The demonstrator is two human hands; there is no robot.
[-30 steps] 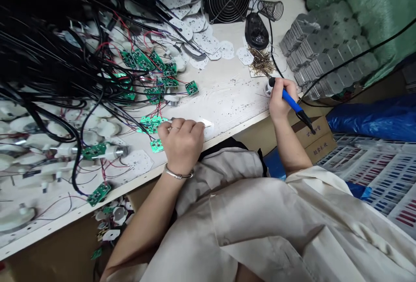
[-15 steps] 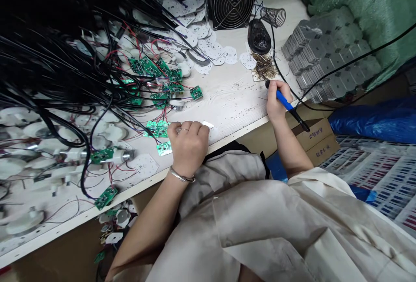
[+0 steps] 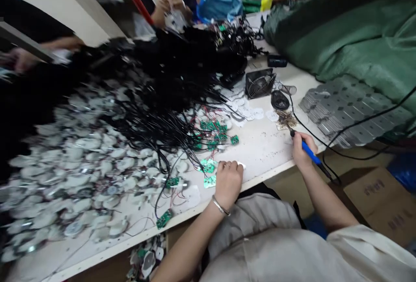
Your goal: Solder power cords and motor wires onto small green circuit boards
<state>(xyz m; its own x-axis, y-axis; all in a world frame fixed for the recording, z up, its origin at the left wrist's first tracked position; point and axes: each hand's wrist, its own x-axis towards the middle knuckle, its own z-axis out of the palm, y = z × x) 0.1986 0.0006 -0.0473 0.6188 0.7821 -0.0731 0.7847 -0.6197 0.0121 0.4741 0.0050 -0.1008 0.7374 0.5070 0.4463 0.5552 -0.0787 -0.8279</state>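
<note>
My right hand [image 3: 304,148] is closed round the blue handle of a soldering iron [image 3: 311,152]. The iron's tip points at the brown, burnt-looking residue [image 3: 286,119] beside a black holder [image 3: 280,100]. Close to the table's front edge, my left hand [image 3: 229,182] rests with fingers curled down; whatever they hold is hidden beneath them. Green circuit boards [image 3: 209,181] lie just left of those fingers, and a white piece [image 3: 241,165] shows past their right side. More boards [image 3: 212,126] with red wires and black cables lie farther back.
White round parts [image 3: 74,178] and black cables [image 3: 156,117] heap up on the left. A small fan [image 3: 260,83] stands at the back, stacked metal plates [image 3: 354,108] at the right. The iron's cord [image 3: 367,121] crosses the plates. Other people's hands [image 3: 170,2] work across the table.
The camera view has tilted up and left, bringing the far table and other people into sight. Both hands keep nearly the same places on the table; the soldering iron stays in my right hand.
</note>
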